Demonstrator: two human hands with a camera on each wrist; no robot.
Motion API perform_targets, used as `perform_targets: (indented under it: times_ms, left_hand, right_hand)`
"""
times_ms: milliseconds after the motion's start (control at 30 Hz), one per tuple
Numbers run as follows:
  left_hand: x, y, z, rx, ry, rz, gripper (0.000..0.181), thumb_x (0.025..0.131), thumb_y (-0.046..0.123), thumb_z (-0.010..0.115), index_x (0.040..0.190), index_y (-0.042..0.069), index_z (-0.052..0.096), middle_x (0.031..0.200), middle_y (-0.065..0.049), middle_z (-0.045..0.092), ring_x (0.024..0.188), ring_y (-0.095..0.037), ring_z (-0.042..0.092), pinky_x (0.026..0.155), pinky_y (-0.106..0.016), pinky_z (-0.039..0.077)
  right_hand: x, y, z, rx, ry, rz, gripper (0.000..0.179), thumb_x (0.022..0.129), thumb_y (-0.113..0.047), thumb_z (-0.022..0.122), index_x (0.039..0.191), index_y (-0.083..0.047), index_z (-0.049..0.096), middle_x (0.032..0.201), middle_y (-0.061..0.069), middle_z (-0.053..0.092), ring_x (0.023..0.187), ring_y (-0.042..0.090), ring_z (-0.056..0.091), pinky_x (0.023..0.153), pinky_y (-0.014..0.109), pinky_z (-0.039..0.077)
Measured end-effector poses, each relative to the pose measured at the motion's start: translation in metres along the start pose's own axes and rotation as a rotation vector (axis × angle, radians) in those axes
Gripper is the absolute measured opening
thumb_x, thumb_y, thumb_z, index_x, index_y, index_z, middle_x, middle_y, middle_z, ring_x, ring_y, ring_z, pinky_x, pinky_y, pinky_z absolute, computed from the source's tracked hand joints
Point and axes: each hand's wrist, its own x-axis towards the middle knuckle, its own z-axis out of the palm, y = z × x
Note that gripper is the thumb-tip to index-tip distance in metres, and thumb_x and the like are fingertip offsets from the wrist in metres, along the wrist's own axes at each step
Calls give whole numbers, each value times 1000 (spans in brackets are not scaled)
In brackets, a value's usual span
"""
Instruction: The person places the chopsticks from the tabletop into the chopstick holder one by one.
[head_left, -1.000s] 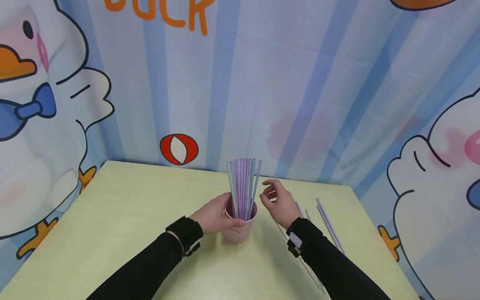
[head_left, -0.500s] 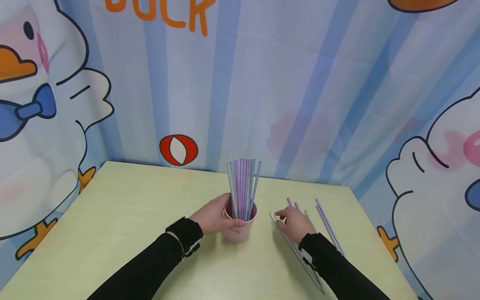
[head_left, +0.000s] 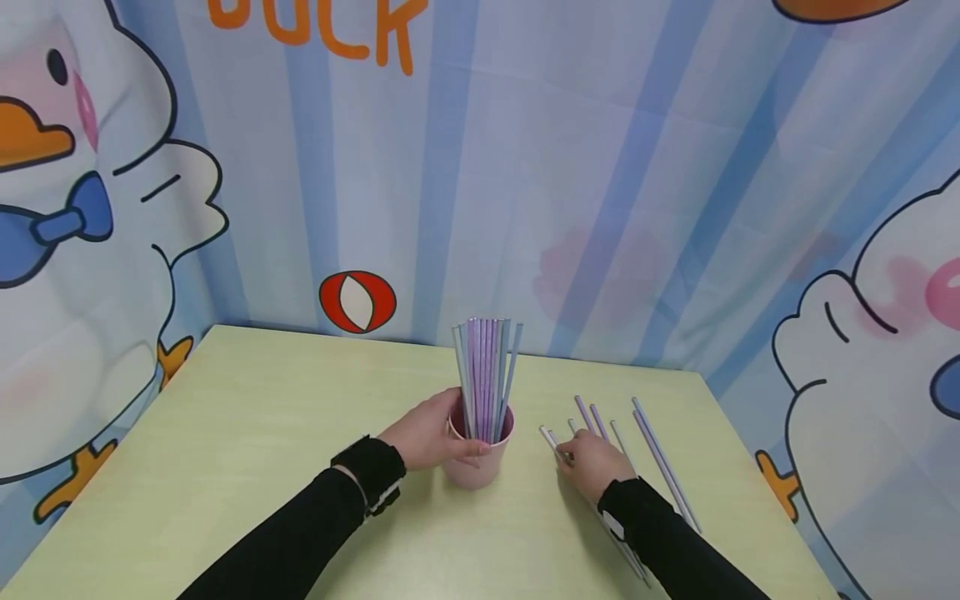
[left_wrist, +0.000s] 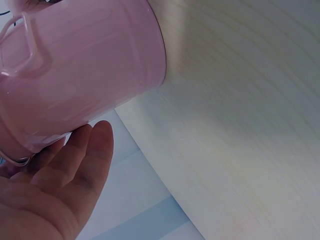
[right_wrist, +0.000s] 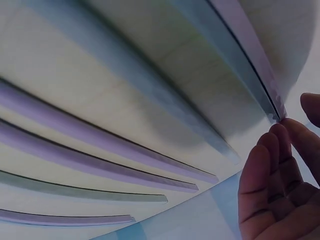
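Note:
My left hand (head_left: 429,432) grips a small pink bucket (head_left: 471,473) around its upper side, thumb across the front. A bundle of purple and grey-blue drinking straws (head_left: 483,371) stands upright in it. In the left wrist view the bucket's wall (left_wrist: 95,65) fills the upper left, fingers wrapped below it. My right hand (head_left: 596,467) is low over loose straws lying on the table. In the right wrist view its fingertips touch the ends of a grey-blue straw (right_wrist: 227,62) and a purple straw (right_wrist: 245,37) lying side by side; the thumb stands apart.
Further right on the table (head_left: 300,400) lie several more straws, among them a purple straw (head_left: 582,410) and a bluish pair (head_left: 663,458). A striped curtain (head_left: 495,167) with duck pictures hangs behind the table's back edge.
My right hand has come down from beside the bucket to the right and onto the loose straws, its fingers reaching their ends. The left hand and bucket have stayed put.

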Motion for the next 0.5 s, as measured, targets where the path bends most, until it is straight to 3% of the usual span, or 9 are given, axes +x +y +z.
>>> perform_targets:
  times_ms: [300, 500]
  left_hand:
    - [1, -2, 0, 12, -2, 7, 92, 76, 48, 77, 151, 19, 32, 145, 0, 48, 124, -18, 50, 108, -46, 38]
    - [0, -2, 0, 14, -3, 12, 92, 76, 49, 77, 151, 19, 32, 144, 0, 48, 123, -18, 50, 108, -46, 39]
  right_hand:
    - [-2, -1, 2, 13, 39, -46, 12, 84, -16, 74, 94, -12, 80, 72, -1, 51, 61, 13, 43, 57, 30, 44]
    - [2, -4, 7, 35, 47, -50, 5, 81, -15, 76, 85, -12, 76, 72, -3, 58, 66, 13, 52, 65, 34, 51]
